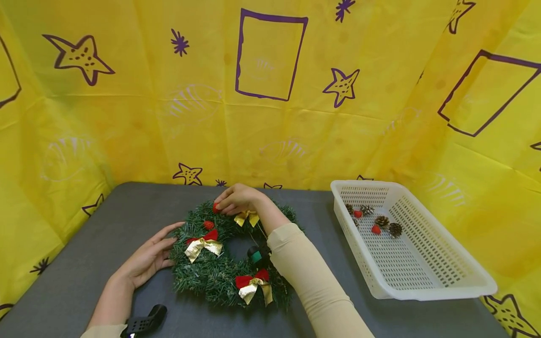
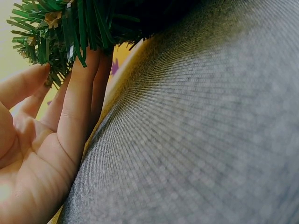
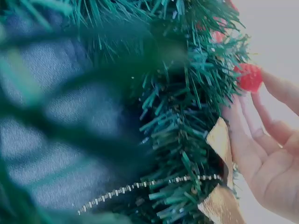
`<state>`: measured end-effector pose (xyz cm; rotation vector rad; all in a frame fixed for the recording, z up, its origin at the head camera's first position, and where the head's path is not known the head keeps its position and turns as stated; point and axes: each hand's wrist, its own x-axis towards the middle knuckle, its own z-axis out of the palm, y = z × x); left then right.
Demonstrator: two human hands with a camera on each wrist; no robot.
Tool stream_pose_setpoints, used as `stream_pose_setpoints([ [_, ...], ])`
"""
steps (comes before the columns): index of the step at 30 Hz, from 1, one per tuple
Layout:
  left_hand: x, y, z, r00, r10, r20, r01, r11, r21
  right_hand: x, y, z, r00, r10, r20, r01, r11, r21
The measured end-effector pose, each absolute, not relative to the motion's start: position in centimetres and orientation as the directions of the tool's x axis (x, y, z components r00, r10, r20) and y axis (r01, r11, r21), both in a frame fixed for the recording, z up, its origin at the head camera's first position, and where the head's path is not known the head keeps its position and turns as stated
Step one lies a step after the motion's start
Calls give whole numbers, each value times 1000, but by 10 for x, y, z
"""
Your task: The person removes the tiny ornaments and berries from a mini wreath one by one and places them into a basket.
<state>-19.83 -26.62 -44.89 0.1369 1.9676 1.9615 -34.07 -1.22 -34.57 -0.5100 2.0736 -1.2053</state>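
Observation:
A green artificial wreath (image 1: 198,277) lies on the dark table, trimmed with a red-and-gold bow (image 1: 203,246) at its left and another bow (image 1: 255,285) at the front. My right hand (image 1: 241,197) reaches over to the far side, pinching a small red berry ornament (image 3: 250,77) against the needles between thumb and fingertips. A gold bow (image 1: 247,218) sits just below that hand. A second red berry (image 1: 209,225) rests among the needles nearby. At the wreath's left edge, my left hand (image 1: 148,258) holds the greenery, thumb on one side and fingers (image 2: 77,102) reaching beneath.
To the right stands a white perforated basket (image 1: 422,293) with several pine cones (image 1: 395,229) and red berries (image 1: 375,229) inside. A beaded chain (image 3: 126,189) runs across the wreath's opening. Yellow patterned cloth (image 1: 270,131) encloses the table's back and sides.

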Motion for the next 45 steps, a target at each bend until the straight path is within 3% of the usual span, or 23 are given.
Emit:
stream_pose_setpoints([
  [9,-198,-267,-449,-930,314,-190,-186,44,982,-349,-3,-341,-722,-593,-357,126,394,-910],
  [22,-198,-267,-448,-930,325,-173,-173,30,984,-358,12,-330,-757,-560,-336,206,284,-936],
  [45,-198,-266,-448,-927,318,-201,-199,38,979,-372,71,-306,-826,-501,-256,193,175,-966],
])
